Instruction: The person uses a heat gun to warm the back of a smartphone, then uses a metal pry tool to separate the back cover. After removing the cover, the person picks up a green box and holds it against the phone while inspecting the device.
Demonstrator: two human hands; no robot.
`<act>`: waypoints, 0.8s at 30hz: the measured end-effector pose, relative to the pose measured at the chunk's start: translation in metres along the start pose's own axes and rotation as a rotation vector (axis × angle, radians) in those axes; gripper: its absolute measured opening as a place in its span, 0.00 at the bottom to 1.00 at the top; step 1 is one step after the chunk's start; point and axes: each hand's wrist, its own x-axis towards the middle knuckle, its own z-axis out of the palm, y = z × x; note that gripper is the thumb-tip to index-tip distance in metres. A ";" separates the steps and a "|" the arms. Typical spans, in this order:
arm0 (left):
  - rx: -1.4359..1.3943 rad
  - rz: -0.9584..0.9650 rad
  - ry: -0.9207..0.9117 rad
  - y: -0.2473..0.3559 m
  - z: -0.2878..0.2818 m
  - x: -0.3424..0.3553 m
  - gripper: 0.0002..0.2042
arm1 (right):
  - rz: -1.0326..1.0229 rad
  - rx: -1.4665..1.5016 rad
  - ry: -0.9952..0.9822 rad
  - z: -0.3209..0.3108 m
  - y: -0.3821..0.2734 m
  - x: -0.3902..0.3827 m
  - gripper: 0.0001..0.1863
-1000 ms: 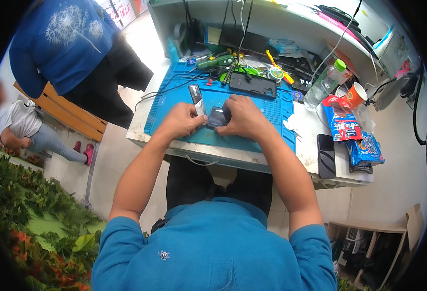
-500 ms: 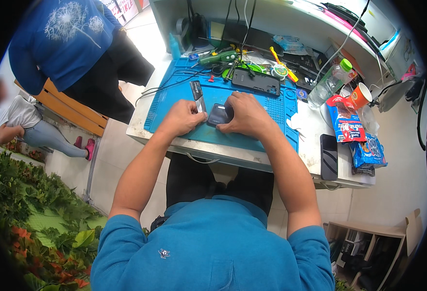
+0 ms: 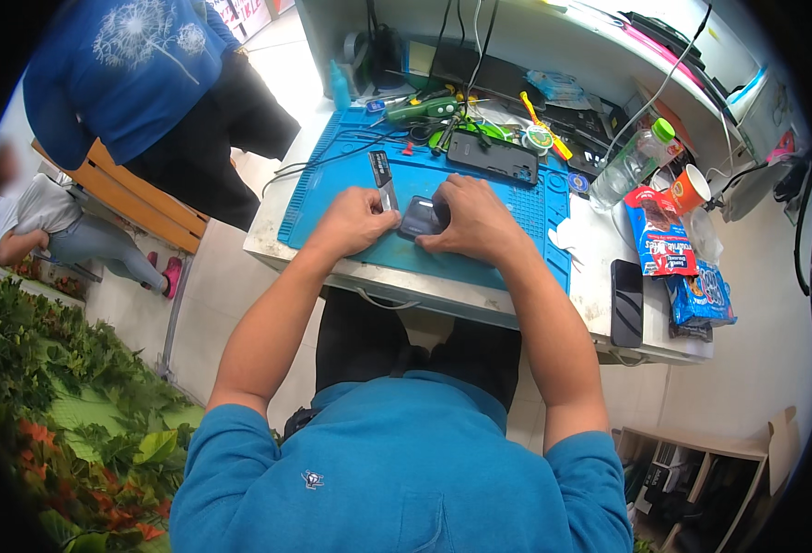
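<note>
On a blue ridged work mat [image 3: 323, 203], my left hand [image 3: 358, 219] pinches a long, narrow black-and-silver piece [image 3: 383, 180] that angles away from me. My right hand [image 3: 470, 214] grips a small dark flat device [image 3: 418, 217] at the mat's front, just right of that piece, fingers over its far edge and thumb at the near side. Behind my hands lies a black phone-sized case or frame [image 3: 494, 158], among cables, a green hand tool [image 3: 420, 111], a yellow tool [image 3: 530, 111] and a small spool [image 3: 537, 138].
To the right are a bottle [image 3: 623, 166], a paper cup [image 3: 687, 189], snack packs [image 3: 659, 240] and a phone [image 3: 627, 300]. A standing person [image 3: 148, 101] is beside the desk [image 3: 272, 235] at left, another person [image 3: 42, 217] sits behind. A shelf unit [image 3: 692, 479] stands low right.
The whole view has shifted slightly to the right. My hands keep their hold on the same two items, with very little visible movement against the mat.
</note>
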 end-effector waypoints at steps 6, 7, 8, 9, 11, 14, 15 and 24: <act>0.109 0.030 0.004 0.008 -0.001 -0.002 0.18 | -0.017 -0.019 0.031 0.003 0.001 -0.001 0.31; 0.119 0.035 0.010 0.012 -0.001 -0.003 0.18 | -0.015 -0.014 0.029 0.004 0.001 -0.002 0.31; 0.129 0.040 0.019 0.016 0.000 -0.005 0.18 | -0.014 -0.009 0.029 0.004 0.002 -0.001 0.31; 0.140 0.045 0.027 0.018 0.000 -0.006 0.18 | -0.013 -0.004 0.028 0.004 0.002 -0.001 0.31; 0.167 0.060 0.030 0.018 0.001 -0.005 0.17 | -0.011 0.003 0.025 0.003 0.002 -0.001 0.30; 0.171 0.076 0.043 0.015 0.003 -0.001 0.17 | -0.015 0.013 0.032 0.005 0.004 0.000 0.30; 0.168 0.080 0.049 0.014 0.004 0.000 0.18 | -0.019 0.017 0.037 0.006 0.005 0.000 0.29; 0.144 0.108 0.065 0.018 0.004 0.004 0.19 | -0.061 0.024 0.106 0.013 0.010 -0.005 0.28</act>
